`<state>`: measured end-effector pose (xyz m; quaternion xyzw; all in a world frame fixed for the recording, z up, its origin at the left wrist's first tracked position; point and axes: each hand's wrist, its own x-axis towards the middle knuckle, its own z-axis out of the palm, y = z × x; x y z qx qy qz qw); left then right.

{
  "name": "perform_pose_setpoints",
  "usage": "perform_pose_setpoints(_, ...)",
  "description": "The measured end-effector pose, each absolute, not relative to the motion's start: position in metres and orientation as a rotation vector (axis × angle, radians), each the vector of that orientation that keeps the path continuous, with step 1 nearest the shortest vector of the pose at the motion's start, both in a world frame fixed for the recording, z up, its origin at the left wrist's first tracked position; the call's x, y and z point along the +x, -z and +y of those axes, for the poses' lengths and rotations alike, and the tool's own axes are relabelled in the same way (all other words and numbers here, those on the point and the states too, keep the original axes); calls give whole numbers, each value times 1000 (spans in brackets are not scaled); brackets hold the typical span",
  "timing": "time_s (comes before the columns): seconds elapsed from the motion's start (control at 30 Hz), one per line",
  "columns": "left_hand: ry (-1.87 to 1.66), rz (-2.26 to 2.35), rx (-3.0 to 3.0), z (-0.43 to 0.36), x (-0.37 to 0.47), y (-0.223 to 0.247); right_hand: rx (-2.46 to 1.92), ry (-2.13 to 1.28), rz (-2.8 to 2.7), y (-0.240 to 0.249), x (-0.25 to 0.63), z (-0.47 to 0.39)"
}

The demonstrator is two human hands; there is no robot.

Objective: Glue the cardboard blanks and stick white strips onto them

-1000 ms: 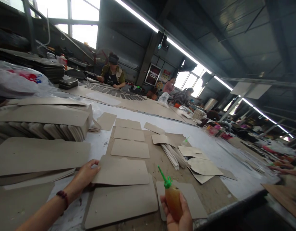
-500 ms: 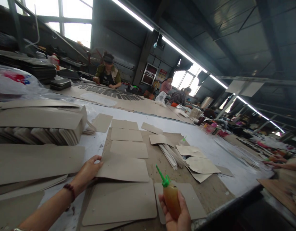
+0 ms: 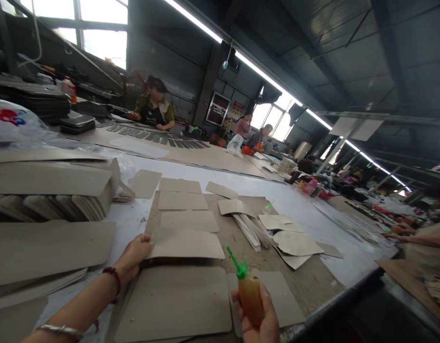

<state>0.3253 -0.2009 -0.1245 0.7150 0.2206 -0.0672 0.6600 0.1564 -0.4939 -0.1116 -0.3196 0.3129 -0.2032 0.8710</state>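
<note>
1 green-tipped amber bottle [image 3: 251, 301], gripped by the fingers of the right hand [image 3: 266, 318], partly hiding 1 card [image 3: 283, 296]. 1 raised panel [image 3: 187, 244], left end held in the fingers of the left hand [image 3: 135, 253]. Beyond those fingers: 3 smaller panels [image 3: 189, 221]; leftward, 1 wrapped bundle [image 3: 52, 178]; nearer, 1 larger panel [image 3: 175, 302].

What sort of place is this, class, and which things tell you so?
Probably a workshop or small factory: flat tan panels lie spread and stacked on a long white worktable, people are at other tables, and strip lights run overhead.
</note>
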Motion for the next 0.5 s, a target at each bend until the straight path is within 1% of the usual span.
perform_pose_setpoints(0.1, 155, 501, 1637, -206, 326, 126, -698, 516, 623, 111, 156, -485)
perform_pose_setpoints(0.23, 171, 485, 1736, -213, 327, 126, -731, 520, 617, 111, 156, -480)
perform_pose_setpoints(0.5, 226, 371, 2200, -205, 339, 118, -715, 517, 614, 110, 154, -482)
